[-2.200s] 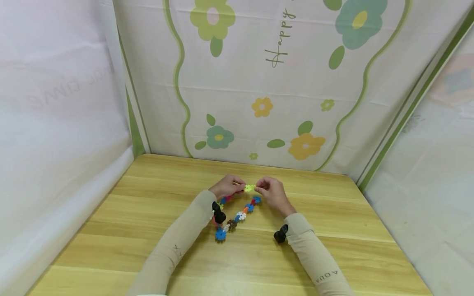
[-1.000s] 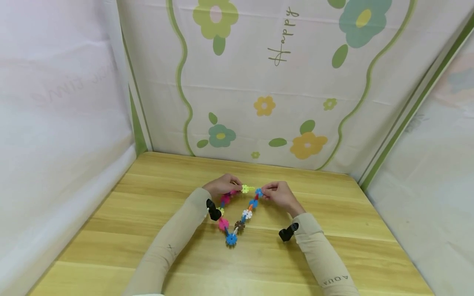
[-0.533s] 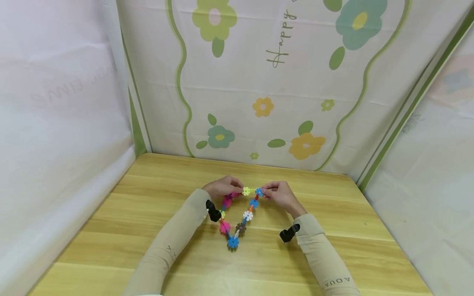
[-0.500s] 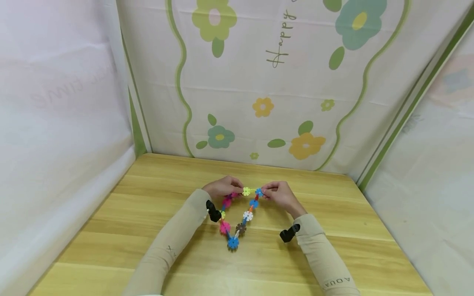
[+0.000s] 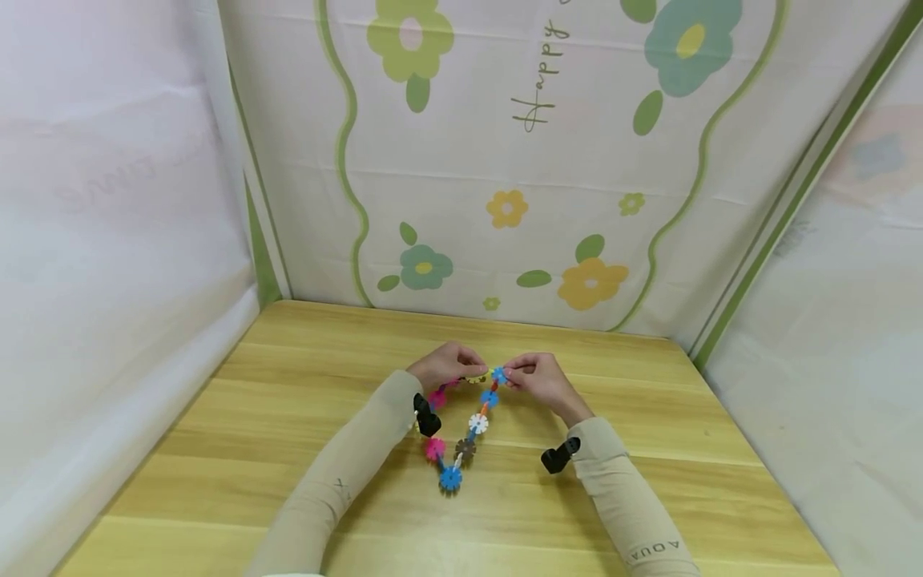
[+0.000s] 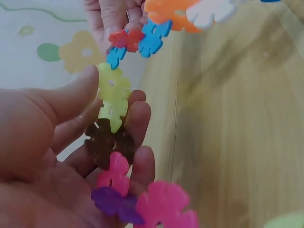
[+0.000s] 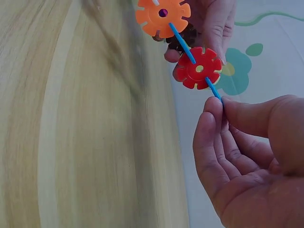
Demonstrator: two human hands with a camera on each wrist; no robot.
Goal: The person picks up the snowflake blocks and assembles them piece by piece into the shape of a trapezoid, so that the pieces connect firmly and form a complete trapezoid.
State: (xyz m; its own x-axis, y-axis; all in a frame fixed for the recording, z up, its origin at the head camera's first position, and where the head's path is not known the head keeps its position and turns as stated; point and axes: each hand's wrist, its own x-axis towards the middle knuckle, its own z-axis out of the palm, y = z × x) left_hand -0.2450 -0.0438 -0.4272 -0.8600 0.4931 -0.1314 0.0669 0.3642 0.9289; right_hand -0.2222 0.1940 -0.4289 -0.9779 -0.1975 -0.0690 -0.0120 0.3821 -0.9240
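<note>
A chain of notched plastic snowflake discs in many colours runs in a loop between the hands; a blue disc (image 5: 450,478) lies at its near bend. The left hand (image 5: 445,366) pinches yellow discs (image 6: 113,90) with thumb and fingers; a brown disc (image 6: 110,145), pink discs (image 6: 164,204) and a purple disc (image 6: 116,205) trail across its palm. Thumb and index finger of the right hand (image 5: 542,380) pinch the blue end disc (image 5: 500,375), seen edge-on in the right wrist view beside a red disc (image 7: 199,69). Blue and yellow ends meet; whether they interlock I cannot tell.
The wooden table (image 5: 649,481) extends around the chain on all sides. A floral white cloth (image 5: 461,160) rises behind it, and white cloth walls stand left and right. Each sleeve carries a small black wrist camera (image 5: 558,455).
The right hand has let go of the yellow disc, taken the blue end disc and brought it to the yellow end. The left hand has since shifted right, closer to the blue disc.
</note>
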